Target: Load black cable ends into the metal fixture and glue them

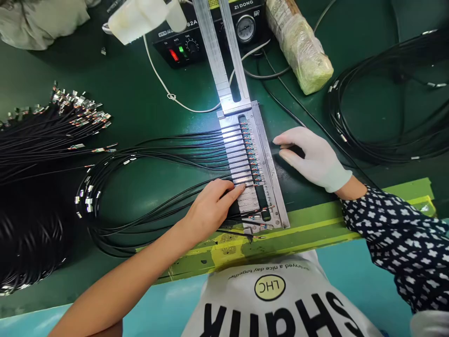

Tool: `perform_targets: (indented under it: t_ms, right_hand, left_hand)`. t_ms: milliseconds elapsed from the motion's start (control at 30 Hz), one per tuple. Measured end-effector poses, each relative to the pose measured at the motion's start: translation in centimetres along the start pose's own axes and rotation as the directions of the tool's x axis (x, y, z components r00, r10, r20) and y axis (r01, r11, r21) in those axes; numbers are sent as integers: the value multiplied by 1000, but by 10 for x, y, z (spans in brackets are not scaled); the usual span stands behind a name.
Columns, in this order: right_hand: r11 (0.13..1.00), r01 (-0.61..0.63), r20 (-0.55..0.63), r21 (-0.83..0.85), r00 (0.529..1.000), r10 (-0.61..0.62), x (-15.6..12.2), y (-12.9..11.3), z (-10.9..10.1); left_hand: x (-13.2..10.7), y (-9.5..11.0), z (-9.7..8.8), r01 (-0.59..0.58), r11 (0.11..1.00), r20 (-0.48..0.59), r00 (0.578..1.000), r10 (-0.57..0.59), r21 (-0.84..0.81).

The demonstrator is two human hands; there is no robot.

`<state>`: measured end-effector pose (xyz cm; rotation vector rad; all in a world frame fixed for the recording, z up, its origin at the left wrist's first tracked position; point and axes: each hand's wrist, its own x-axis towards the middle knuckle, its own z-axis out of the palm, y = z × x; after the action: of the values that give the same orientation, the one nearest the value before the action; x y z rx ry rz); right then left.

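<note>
A slotted metal fixture lies on the table with several black cables set side by side in its grooves. Their small metal connector ends line up over the dark slot. At the lower grooves, my bare left hand pinches a black cable between thumb and index finger. More cable ends lie loose over the fixture's near end. My right hand, in a white glove, is just right of the fixture, thumb and index slightly apart with nothing visible between them. The cables loop leftward in a coil.
A black control box with a gauge stands at the back, behind the fixture's long metal rails. A plastic-wrapped roll lies beside it. Cable bundles fill the left side, and another coil lies right. Green tape edges the table.
</note>
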<state>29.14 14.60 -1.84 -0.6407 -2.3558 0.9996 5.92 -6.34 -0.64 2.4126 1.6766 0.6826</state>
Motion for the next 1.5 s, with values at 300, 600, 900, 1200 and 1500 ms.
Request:
perform_targets:
  t_ms: [300, 600, 900, 1200, 1500]
  right_hand:
    - [1000, 0, 8, 8, 1000, 0, 1, 0, -1]
    - [1000, 0, 17, 18, 1000, 0, 2, 1, -2]
    - [1000, 20, -11, -17, 1000, -20, 0, 1, 0]
    - [999, 24, -18, -23, 1000, -24, -1, 0, 0]
    - [1000, 28, -11, 8, 1000, -28, 0, 0, 0]
  left_hand:
    - [6, -1, 2, -42, 995, 8, 999, 43, -89]
    - [-4, 10, -1, 42, 994, 28, 999, -45, 104]
    - [-7, 15, -10, 97, 995, 89, 991, -98, 6]
    - [-32, 27, -28, 255, 906, 282, 946, -162, -336]
    - [-12, 17, -26, 284, 919, 39, 958, -284, -272]
